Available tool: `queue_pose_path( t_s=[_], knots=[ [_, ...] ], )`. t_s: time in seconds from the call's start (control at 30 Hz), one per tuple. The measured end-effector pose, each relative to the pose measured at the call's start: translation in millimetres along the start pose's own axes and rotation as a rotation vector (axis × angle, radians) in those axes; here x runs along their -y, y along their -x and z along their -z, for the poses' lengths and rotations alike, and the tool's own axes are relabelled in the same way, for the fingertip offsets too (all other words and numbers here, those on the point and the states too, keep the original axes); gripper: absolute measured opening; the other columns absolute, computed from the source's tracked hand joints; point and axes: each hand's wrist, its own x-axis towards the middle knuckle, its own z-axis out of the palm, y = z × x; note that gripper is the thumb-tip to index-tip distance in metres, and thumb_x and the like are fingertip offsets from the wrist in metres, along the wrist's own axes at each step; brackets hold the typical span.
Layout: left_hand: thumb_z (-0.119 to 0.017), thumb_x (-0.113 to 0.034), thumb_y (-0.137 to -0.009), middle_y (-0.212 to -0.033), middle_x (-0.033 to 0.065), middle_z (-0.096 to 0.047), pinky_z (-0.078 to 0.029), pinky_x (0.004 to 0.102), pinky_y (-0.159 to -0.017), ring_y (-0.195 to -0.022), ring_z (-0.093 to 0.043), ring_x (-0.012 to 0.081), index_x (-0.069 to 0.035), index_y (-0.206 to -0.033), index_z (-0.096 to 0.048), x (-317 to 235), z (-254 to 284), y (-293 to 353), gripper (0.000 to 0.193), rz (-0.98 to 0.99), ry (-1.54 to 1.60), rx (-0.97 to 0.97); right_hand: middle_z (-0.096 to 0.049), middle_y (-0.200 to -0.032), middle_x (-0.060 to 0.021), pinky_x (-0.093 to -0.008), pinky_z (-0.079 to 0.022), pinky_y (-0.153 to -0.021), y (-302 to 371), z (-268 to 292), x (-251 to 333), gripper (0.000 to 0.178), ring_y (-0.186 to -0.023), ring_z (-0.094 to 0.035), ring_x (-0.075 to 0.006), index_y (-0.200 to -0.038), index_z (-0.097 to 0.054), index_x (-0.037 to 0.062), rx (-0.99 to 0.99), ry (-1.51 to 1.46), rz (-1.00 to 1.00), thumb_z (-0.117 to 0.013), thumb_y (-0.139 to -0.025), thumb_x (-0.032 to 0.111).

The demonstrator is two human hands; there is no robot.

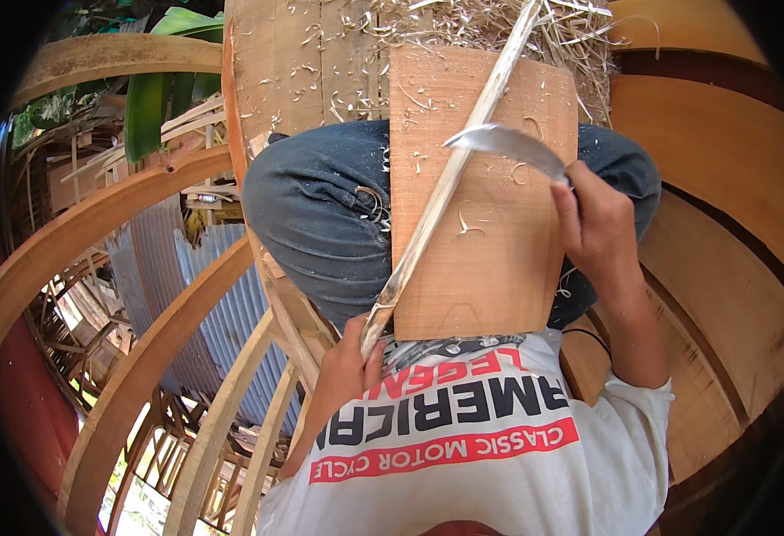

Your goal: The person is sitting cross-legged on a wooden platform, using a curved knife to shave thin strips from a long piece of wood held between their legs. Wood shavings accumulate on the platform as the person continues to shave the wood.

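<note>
Head view: looking down on a seated person's lap, forearms coming in from below.
Right hand (596, 223): fingers wrapped tight around the handle of a curved knife (504, 143); the handle itself is hidden inside the fist.
Knife blade: pale metal, arcs leftward from the fist and meets the bamboo strip (450, 174) partway along its length, edge touching the strip.
Left hand (349, 362): curled shut around the lower end of the strip, just beside the near edge of the board and close against the white printed shirt (463, 447).
Bamboo strip: long, thin and pale; it lies slantwise on the wooden board (490, 259), from the left hand at the lower left up to the pile of shavings at the top right.
Wooden board: flat, reddish-brown, rests across both knees; a few curled shavings lie on it.
Knees: in dark blue jeans (316, 210), showing on either side of the board.
Shavings (463, 27): a thick heap of pale curls beyond the far edge of the board, more scattered over the planks there.
Floor: broad wooden planks (722, 161) to the right, under the person.
Left side: curved wooden rails (79, 232), grey corrugated metal sheets (164, 250) below them, and green leaves (155, 89) at the upper left.
</note>
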Motion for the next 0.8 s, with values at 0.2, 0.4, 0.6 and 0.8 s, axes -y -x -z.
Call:
queue_pose_path(
  t_s=[0.2, 0.4, 0.6, 0.8],
  knots=[
    [-0.058, -0.013, -0.093, -0.082, 0.0301, -0.063, -0.049, 0.0466, -0.065, -0.081, -0.063, 0.0496, -0.006, -0.125, -0.044, 1.6, 4.4, -2.3, 0.035, 0.047, 0.049, 0.045, -0.06, -0.067, -0.0128, -0.0411, -0.049, -0.051, -3.8, -20.3, -1.7, 0.026, -0.059, -0.063, -0.0323, -0.085, -0.058, 0.0067, 0.166, 0.151, 0.135, -0.06, -0.092, 0.032],
    [-0.058, -0.013, -0.094, -0.078, 0.0292, -0.062, -0.048, 0.0475, -0.063, -0.078, -0.062, 0.0504, -0.006, -0.123, -0.043, -5.6, 1.1, -4.6, 0.033, -0.106, -0.014, -0.006, -0.062, -0.068, -0.0155, -0.0446, -0.05, -0.054, -33.5, -23.0, -29.0, 0.029, -0.063, -0.063, -0.037, -0.086, -0.058, 0.0072, -0.054, 0.213, 0.143, -0.058, -0.094, 0.035],
    [-0.06, -0.015, -0.094, -0.078, 0.0271, -0.061, -0.047, 0.0425, -0.063, -0.077, -0.064, 0.0464, -0.005, -0.12, -0.044, 14.3, 0.7, 5.8, 0.032, -0.074, 0.054, 0.1, -0.063, -0.071, -0.0223, -0.0498, -0.046, -0.057, -76.9, 27.8, -112.9, 0.035, -0.068, -0.06, -0.0458, -0.086, -0.06, 0.0046, -0.32, 0.225, -0.277, -0.05, -0.099, 0.035],
    [-0.059, -0.014, -0.095, -0.075, 0.0168, -0.062, -0.047, 0.0362, -0.063, -0.07, -0.065, 0.0281, -0.002, -0.116, -0.045, 6.0, 3.6, -5.6, 0.028, 0.053, 0.206, 0.178, -0.059, -0.068, -0.0181, -0.0436, -0.046, -0.052, -2.1, -0.7, -6.8, 0.027, -0.061, -0.061, -0.0379, -0.084, -0.058, 0.0056, 0.0, 0.001, 0.025, -0.058, -0.095, 0.031]
  ],
)
